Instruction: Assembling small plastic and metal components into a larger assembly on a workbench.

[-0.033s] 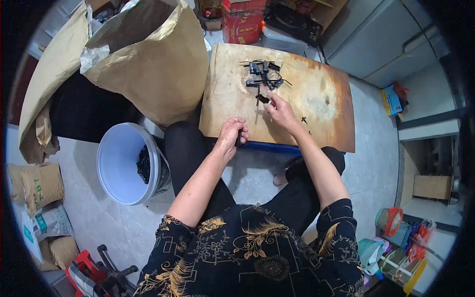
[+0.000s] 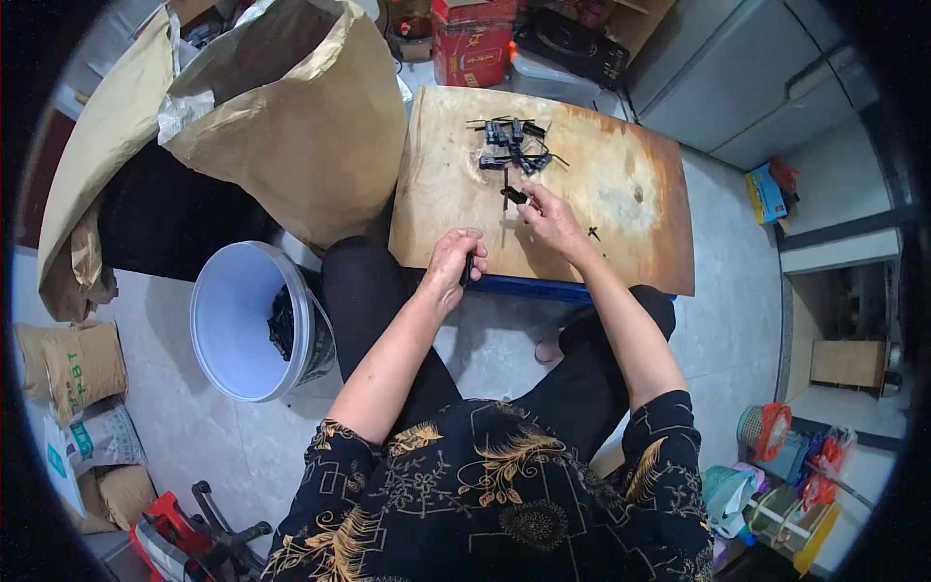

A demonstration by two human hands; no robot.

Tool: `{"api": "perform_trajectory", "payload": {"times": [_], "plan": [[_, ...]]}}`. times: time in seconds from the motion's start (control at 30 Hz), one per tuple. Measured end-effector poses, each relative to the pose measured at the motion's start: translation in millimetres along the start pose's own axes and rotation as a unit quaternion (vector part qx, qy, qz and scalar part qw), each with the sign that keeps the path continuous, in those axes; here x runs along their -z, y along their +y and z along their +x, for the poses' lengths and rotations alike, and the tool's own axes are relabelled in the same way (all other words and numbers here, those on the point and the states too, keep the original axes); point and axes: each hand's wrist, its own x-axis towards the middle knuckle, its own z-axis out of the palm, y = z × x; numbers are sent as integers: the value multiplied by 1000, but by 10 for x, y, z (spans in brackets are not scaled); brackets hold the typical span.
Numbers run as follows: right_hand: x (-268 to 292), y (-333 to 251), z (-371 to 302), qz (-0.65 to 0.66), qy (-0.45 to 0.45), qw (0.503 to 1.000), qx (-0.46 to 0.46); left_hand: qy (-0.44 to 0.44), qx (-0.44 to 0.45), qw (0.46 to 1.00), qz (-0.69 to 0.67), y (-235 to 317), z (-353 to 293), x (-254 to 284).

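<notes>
A wooden board [image 2: 601, 194] lies in front of me with a loose pile of small black plastic parts [image 2: 504, 132] toward its far side. Between the fingertips of my right hand [image 2: 553, 221] is a black plastic piece with thin rods [image 2: 514, 196], just on the near side of the pile. My left hand [image 2: 454, 260] is closed at the board's near edge around a small black piece [image 2: 467, 269], mostly hidden by the fingers. Tiny black bits [image 2: 593, 233] lie on the board right of my right hand.
To the left stands a white bucket [image 2: 215, 339] with black parts inside. Behind it, a large open brown paper sack [image 2: 301, 145] leans against the board's left side. A red box [image 2: 472, 53] and a black cooktop [image 2: 572, 47] are beyond the board.
</notes>
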Motion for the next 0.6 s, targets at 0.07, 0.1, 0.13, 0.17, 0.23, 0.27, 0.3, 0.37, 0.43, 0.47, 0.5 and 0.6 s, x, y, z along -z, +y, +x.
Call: {"api": "perform_trajectory", "payload": {"times": [0.07, 0.1, 0.13, 0.17, 0.23, 0.27, 0.3, 0.37, 0.43, 0.47, 0.5, 0.6], "plan": [[153, -33, -122, -38, 0, 999, 16, -35, 14, 999, -4, 27, -42, -110], [223, -47, -187, -74, -9, 997, 33, -63, 28, 998, -14, 34, -65, -167], [260, -176, -280, -82, -26, 995, 44, -63, 27, 998, -9, 45, -93, -185], [292, -322, -411, -89, -43, 994, 55, -108, 40, 993, -32, 56, -117, -204], [310, -440, -663, -70, -50, 990, 116, -155, 56, 985, -49, 55, -176, -230], [325, -493, -764, -60, -53, 987, 142, -196, 58, 978, -42, 55, -209, -228], [342, -551, -849, -50, -55, 983, 168, -235, 61, 969, -35, 59, -239, -220], [421, -687, -1000, -79, -57, 980, 172, -262, 78, 962, -16, 66, -295, -211], [436, -696, -1091, -108, -58, 977, 176, -334, 101, 937, -22, 52, -354, -207], [421, -668, -1122, -102, -46, 970, 216, -337, 107, 935, -32, 34, -401, -224], [407, -646, -1148, -97, -35, 961, 256, -338, 110, 934, -28, 32, -418, -229], [360, -615, -1185, -104, -20, 959, 262, -370, 114, 922, -24, 46, -444, -231]]}}
